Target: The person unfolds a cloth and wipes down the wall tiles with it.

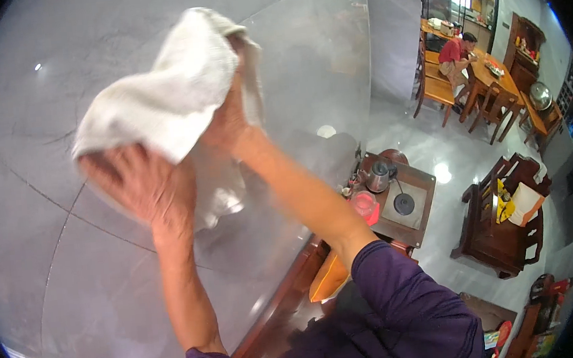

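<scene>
“White cloth [163, 94]: how many pieces are you counting?”

“Just one, and two bare hands are working at it. It is lying against the polished grey wall [104, 277], at the upper ends of both forearms.”

“What is the left hand [147, 184] doing?”

“It is resting at the cloth's lower left edge, back of the hand showing, fingertips disappearing beneath the hem. I cannot tell whether its fingers are gripping.”

“And the right hand [230, 119]?”

“That one is blurring, and folds are hiding most of its fingers, so I cannot tell if it is clamping the fabric or only pressing. It is sitting higher than the left, a little apart from it.”

“How is the cloth looking?”

“Off-white and soft, rumpling into a broad ridge, with one flap hanging at its right side.”

“What else are you counting?”

“One tea table [390, 232] is bearing one kettle [377, 179] and one pinkish-red dish [365, 207]. One orange cushion [328, 277] is lying near it. One dark wooden armchair [486, 240] is holding a yellow bundle [504, 207]. Farther off, one person in a red top [451, 51] is sitting at one wooden dining table [504, 82].”
</scene>
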`<act>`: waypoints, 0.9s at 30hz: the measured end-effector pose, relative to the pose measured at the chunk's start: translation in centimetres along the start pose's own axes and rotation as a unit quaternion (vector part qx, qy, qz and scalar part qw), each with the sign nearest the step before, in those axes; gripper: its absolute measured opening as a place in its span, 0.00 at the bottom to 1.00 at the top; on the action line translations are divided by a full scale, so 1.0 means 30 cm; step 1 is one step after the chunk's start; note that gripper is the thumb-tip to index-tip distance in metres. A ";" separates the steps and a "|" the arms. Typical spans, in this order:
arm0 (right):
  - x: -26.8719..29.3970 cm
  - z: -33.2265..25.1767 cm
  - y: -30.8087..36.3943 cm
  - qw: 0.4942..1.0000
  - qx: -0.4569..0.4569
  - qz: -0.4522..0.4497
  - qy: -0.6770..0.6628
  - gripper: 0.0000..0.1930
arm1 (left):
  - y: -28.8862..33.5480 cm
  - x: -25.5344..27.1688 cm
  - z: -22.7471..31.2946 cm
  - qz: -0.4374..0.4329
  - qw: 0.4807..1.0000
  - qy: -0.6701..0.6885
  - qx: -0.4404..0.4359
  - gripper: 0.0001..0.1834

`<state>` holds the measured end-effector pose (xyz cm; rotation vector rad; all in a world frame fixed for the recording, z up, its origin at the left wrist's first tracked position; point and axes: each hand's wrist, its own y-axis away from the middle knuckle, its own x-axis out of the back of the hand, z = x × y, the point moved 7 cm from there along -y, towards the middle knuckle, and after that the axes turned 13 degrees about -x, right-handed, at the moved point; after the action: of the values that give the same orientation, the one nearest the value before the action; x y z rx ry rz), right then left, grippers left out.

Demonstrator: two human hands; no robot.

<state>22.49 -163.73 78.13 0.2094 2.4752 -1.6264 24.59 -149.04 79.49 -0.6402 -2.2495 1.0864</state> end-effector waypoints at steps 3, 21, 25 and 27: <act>0.035 0.212 -0.002 0.989 -0.137 -0.057 -0.029 0.34 | -0.117 -0.070 0.127 -0.001 0.998 0.038 -0.057 0.25; 0.145 0.145 0.433 0.976 0.019 -0.209 -0.052 0.38 | 0.501 -0.116 0.237 -0.042 0.976 0.151 0.150 0.31; 0.048 0.512 0.508 0.876 -0.307 -0.194 -0.316 0.35 | 0.184 -0.171 0.323 0.011 0.984 0.174 0.018 0.24; -0.005 0.603 0.677 0.664 -0.499 -0.306 -0.466 0.32 | 0.110 -0.147 0.366 0.027 0.975 0.220 -0.030 0.20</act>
<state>28.10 -172.34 52.96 -1.3316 2.1237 -0.0173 21.17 -155.93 69.91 -0.8772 -1.8944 0.8065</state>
